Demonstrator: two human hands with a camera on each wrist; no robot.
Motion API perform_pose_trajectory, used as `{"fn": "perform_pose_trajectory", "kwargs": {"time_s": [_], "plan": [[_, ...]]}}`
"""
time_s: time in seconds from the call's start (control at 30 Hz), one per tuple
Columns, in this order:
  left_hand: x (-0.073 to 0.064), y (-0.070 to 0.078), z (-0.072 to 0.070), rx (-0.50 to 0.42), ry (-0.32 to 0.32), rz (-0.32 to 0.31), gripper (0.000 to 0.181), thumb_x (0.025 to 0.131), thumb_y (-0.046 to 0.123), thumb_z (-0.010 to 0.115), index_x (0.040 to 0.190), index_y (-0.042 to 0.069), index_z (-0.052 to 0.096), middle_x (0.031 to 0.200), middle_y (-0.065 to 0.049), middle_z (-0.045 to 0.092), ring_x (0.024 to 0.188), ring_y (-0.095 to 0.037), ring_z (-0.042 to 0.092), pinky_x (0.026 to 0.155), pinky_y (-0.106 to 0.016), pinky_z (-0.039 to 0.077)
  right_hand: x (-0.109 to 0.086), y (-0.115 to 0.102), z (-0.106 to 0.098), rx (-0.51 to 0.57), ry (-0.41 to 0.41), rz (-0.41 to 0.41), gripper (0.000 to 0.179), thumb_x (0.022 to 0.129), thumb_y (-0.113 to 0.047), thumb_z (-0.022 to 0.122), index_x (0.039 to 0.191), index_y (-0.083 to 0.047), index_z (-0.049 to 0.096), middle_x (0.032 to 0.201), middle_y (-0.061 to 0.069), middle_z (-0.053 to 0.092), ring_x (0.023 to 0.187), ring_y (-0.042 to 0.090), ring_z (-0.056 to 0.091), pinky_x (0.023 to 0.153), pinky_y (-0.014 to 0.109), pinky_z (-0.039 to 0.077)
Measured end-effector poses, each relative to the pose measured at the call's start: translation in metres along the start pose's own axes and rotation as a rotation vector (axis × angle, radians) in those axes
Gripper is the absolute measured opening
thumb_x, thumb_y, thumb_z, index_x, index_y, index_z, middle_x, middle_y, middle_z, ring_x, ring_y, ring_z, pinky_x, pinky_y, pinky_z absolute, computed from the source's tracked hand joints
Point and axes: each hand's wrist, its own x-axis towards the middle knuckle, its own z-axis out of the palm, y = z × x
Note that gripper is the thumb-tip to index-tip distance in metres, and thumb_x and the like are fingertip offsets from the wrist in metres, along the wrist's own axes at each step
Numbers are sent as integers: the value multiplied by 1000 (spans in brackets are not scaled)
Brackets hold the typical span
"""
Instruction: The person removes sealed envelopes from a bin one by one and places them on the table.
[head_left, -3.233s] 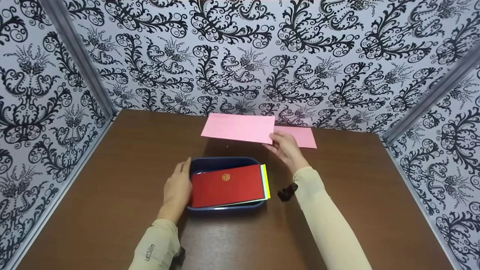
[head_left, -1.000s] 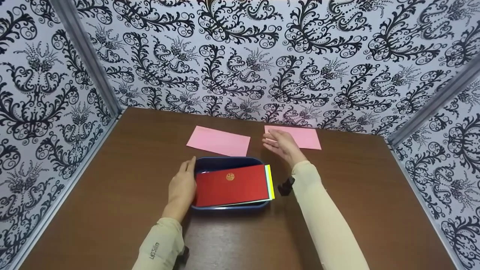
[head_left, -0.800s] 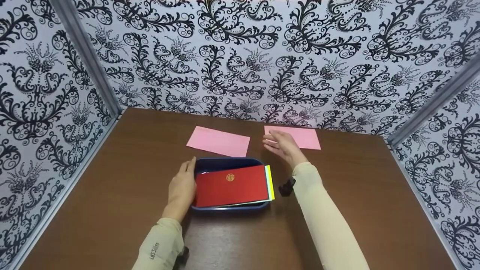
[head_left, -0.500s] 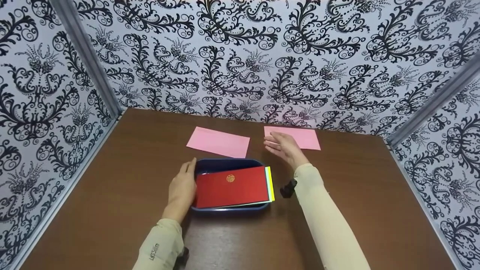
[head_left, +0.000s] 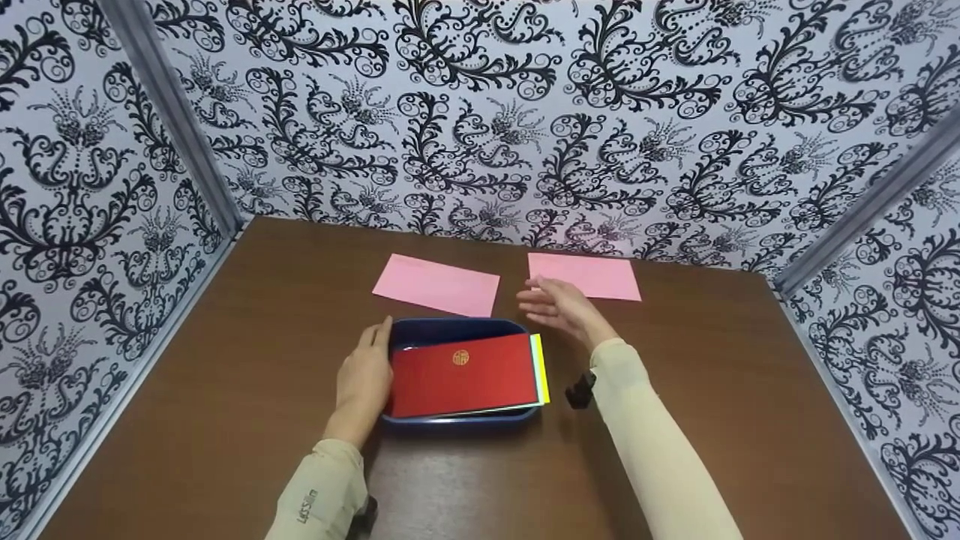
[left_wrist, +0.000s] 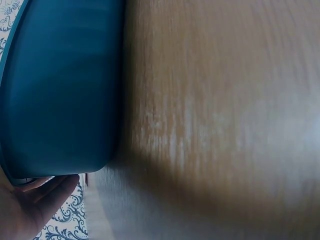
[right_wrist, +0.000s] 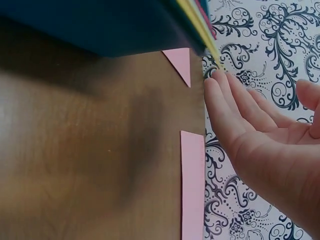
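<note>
Moved since the earliest frame: first pink paper [head_left: 439, 285], from right hand [head_left: 564, 309] to the counter [head_left: 225, 337], now lying flat ahead and left of that hand. Drawn slightly back over the last half second: right hand, fingers loosely straight, thumb apart, gripping nothing. Just beyond its fingertips: second pink paper [head_left: 596, 277], flat. Rests left hand [head_left: 364, 375] against the left end of blue tray [head_left: 461, 422], fingers extended along the wall. Directly right of left hand: red card [head_left: 461, 381] with gold emblem, inside the tray, atop yellow card [head_left: 543, 371], which projects past the rim toward right hand.
</note>
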Motion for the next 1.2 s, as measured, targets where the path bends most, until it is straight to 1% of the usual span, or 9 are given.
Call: {"fn": "perform_pose_trajectory", "kwargs": {"time_s": [0.17,0.33,0.47,0.57,0.77,0.97,1.2], "plan": [[-1,-1,0,-4,7,1,61,89,-1,57,149,9,46,138,-18,56,87,-43,69,78,-54,58,-2,8,-1,-22,-40,10,56,109,-33,33,153,3,31,150,27,45,141,43,43,114,45,42],[-1,-1,1,-4,6,0,62,89,-1,57,149,9,45,138,-18,56,88,-42,69,80,-53,58,-8,12,-3,-36,-50,12,57,109,-34,35,152,3,32,149,25,47,140,41,46,113,44,43],[0,-1,1,-5,-3,-5,61,90,-1,56,149,8,45,139,-19,56,90,-42,69,80,-54,58,-14,13,-5,-47,-69,-5,57,109,-34,34,152,3,32,149,25,48,139,40,47,114,45,42],[0,-1,1,-6,-9,-6,62,89,-2,57,150,8,44,139,-19,55,88,-42,69,80,-53,58,-17,15,-6,-63,-76,-12,58,109,-36,34,152,3,32,149,24,49,138,39,49,114,45,42],[-1,-1,1,-5,-10,-7,63,89,-3,57,150,9,44,139,-18,55,80,-41,68,73,-51,59,-20,19,-7,-89,-84,-15,57,109,-35,33,152,1,33,148,23,50,137,36,50,112,42,45],[-1,-1,1,-11,-16,-23,60,91,-1,54,150,10,44,140,-18,55,83,-43,69,77,-53,59,-23,22,-9,-88,-73,-1,57,109,-36,34,152,1,35,147,22,52,136,33,53,109,39,48],[-1,0,1,-8,-12,-16,59,92,-2,53,149,9,44,139,-19,55,82,-43,69,76,-53,59,-28,24,-11,-100,-78,0,59,107,-41,37,151,-1,37,147,20,52,138,34,51,114,44,43]]}}
